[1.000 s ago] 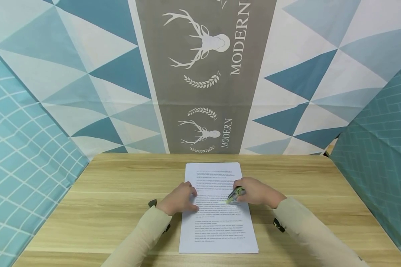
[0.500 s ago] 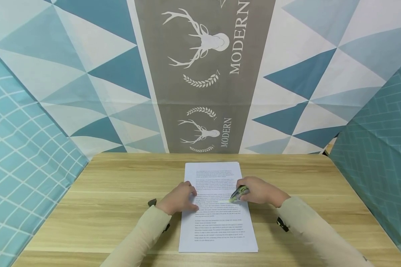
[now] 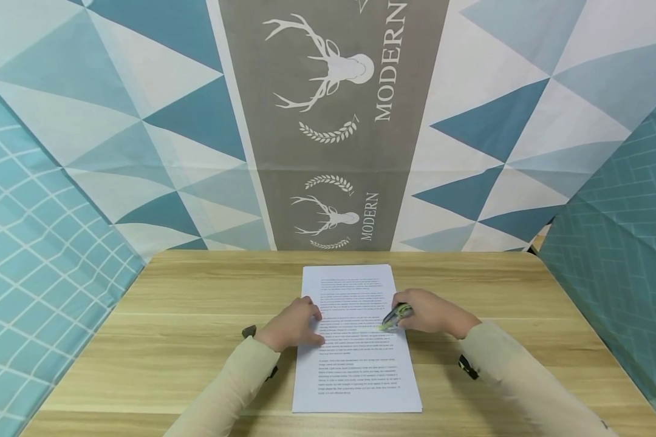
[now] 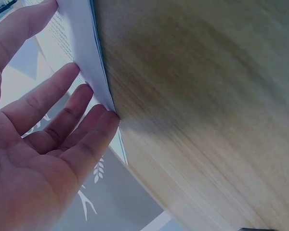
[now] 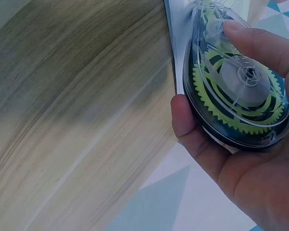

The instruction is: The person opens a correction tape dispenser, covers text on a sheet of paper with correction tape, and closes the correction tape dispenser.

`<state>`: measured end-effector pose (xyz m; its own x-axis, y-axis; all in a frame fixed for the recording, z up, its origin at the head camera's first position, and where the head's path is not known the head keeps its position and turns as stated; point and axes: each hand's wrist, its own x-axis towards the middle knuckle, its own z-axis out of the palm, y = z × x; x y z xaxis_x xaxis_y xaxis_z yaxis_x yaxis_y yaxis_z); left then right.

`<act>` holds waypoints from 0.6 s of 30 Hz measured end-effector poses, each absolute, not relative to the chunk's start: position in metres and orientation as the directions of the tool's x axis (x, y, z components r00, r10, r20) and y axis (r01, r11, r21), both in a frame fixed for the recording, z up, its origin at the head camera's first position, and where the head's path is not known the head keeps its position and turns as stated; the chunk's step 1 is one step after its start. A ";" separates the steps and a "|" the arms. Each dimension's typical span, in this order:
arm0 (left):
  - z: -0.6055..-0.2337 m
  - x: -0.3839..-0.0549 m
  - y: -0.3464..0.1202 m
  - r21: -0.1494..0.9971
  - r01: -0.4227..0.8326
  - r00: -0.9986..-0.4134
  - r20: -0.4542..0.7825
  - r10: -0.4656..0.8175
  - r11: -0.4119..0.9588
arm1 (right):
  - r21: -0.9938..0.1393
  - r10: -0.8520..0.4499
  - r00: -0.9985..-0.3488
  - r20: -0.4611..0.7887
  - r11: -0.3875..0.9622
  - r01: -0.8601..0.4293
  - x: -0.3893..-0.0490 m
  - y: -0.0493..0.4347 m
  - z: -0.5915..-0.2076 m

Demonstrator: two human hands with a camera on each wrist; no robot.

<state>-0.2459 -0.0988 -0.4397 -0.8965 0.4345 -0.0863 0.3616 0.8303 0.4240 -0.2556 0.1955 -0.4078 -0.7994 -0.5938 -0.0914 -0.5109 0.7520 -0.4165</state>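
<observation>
A stack of printed white paper (image 3: 361, 403) lies on the wooden table. My left hand (image 3: 292, 326) rests at its left edge, fingers spread and gently bent; in the left wrist view the fingertips (image 4: 110, 118) touch the sheets along that edge. My right hand (image 3: 430, 312) holds a correction tape (image 3: 398, 316), its tip down at a text line near the right side of the top page. Close up in the right wrist view, the correction tape (image 5: 241, 82) has a clear case with lime-green gears inside, thumb on top and a finger beneath.
The pale wooden table (image 3: 186, 340) extends on both sides of the paper. Behind it hangs a patterned cloth (image 3: 333, 145) with deer heads and triangles, and tiled-pattern cloths (image 3: 44, 261) stand at the sides. Black wrist straps (image 3: 468, 367) show below the sleeves.
My right hand has slid to the right with the correction tape, its tip moving along the text line toward the page's right edge. The left hand has stayed in place.
</observation>
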 end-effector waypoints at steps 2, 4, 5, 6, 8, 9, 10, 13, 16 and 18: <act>-0.440 -0.246 -0.099 0.423 0.361 -0.897 -0.087 0.434 0.831 | -0.412 -0.592 -0.800 -0.091 0.754 -0.511 -0.256 0.197 -0.408; -0.439 -0.245 -0.099 0.423 0.359 -0.897 -0.088 0.432 0.832 | -0.414 -0.591 -0.802 -0.093 0.755 -0.509 -0.256 0.198 -0.409; -0.439 -0.245 -0.099 0.424 0.357 -0.898 -0.090 0.431 0.832 | -0.413 -0.590 -0.802 -0.093 0.756 -0.508 -0.257 0.199 -0.410; -0.439 -0.245 -0.099 0.426 0.355 -0.899 -0.091 0.429 0.832 | -0.414 -0.588 -0.803 -0.095 0.757 -0.505 -0.257 0.199 -0.410; -0.438 -0.245 -0.098 0.427 0.352 -0.900 -0.091 0.427 0.833 | -0.415 -0.577 -0.810 -0.103 0.765 -0.492 -0.257 0.200 -0.410; -0.438 -0.245 -0.098 0.426 0.352 -0.900 -0.090 0.426 0.833 | -0.416 -0.574 -0.812 -0.105 0.767 -0.488 -0.258 0.201 -0.411; -0.438 -0.245 -0.098 0.426 0.352 -0.900 -0.090 0.427 0.833 | -0.416 -0.571 -0.814 -0.107 0.769 -0.485 -0.258 0.201 -0.411; -0.438 -0.245 -0.098 0.425 0.354 -0.899 -0.089 0.428 0.833 | -0.415 -0.568 -0.815 -0.114 0.773 -0.480 -0.258 0.203 -0.411; -0.439 -0.245 -0.099 0.423 0.356 -0.898 -0.091 0.430 0.833 | -0.414 -0.572 -0.813 -0.112 0.771 -0.485 -0.258 0.205 -0.411; -0.439 -0.245 -0.099 0.421 0.359 -0.897 -0.089 0.432 0.833 | -0.412 -0.573 -0.812 -0.109 0.770 -0.488 -0.258 0.206 -0.411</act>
